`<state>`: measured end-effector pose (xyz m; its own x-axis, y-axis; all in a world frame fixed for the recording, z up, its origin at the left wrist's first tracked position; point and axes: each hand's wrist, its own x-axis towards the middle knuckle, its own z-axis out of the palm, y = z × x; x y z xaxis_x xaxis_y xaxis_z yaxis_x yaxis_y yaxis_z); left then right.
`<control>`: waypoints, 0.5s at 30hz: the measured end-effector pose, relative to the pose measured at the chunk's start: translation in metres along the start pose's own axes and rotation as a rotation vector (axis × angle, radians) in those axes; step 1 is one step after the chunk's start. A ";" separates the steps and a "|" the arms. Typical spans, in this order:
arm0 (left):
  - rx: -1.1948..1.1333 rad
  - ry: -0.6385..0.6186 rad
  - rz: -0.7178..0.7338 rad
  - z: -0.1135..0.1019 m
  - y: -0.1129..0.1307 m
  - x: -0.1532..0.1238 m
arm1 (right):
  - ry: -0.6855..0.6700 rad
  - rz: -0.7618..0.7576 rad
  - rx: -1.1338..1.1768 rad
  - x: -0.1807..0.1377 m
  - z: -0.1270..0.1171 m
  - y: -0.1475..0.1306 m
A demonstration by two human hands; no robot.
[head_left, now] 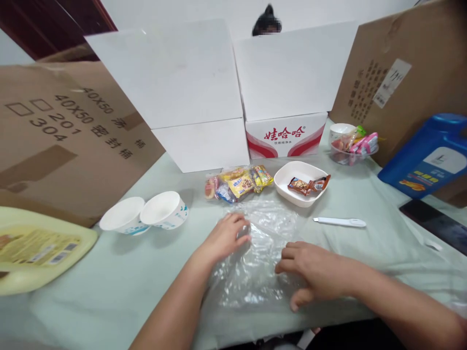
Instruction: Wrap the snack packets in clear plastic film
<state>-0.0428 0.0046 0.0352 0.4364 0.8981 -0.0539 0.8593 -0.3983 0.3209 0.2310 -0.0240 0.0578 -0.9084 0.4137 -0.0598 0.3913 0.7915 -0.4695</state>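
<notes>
A clear, wrinkled plastic bag [255, 277] lies flat on the pale green tablecloth [109, 301] in front of me. My left hand [228, 236] rests on its left edge, fingers apart. Over its right side is my right hand [310, 272], fingers spread and thumb pointing down, with nothing visibly held. Just beyond the bag sits a pile of wrapped snacks [241, 184] in yellow, blue and pink. To its right, a white square bowl [286, 194] contains brown snack packets [299, 186]. A white utility knife [339, 222] lies near my right hand.
Two paper bowls [164, 209] and a yellow bottle [40, 253] stand at left. At right are a clear bowl of candies [355, 148], a paper cup [342, 130], a blue bottle [430, 155] and a phone [434, 223]. White boxes [197, 82] wall the back; a person's head shows behind.
</notes>
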 end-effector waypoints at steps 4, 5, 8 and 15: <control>0.098 0.138 -0.136 0.003 -0.011 0.007 | 0.005 0.015 -0.149 0.007 0.015 0.003; 0.099 0.165 -0.136 -0.001 -0.009 0.005 | 0.011 0.030 -0.190 0.008 0.016 0.003; 0.025 0.142 -0.086 -0.014 0.011 -0.008 | -0.008 0.054 -0.224 0.010 0.010 -0.001; 0.158 -0.382 0.089 -0.009 0.073 -0.038 | -0.148 0.117 0.025 -0.014 -0.019 -0.007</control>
<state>0.0006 -0.0570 0.0686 0.5531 0.7369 -0.3887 0.8309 -0.5219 0.1930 0.2437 -0.0269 0.0786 -0.8693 0.4302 -0.2434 0.4936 0.7295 -0.4735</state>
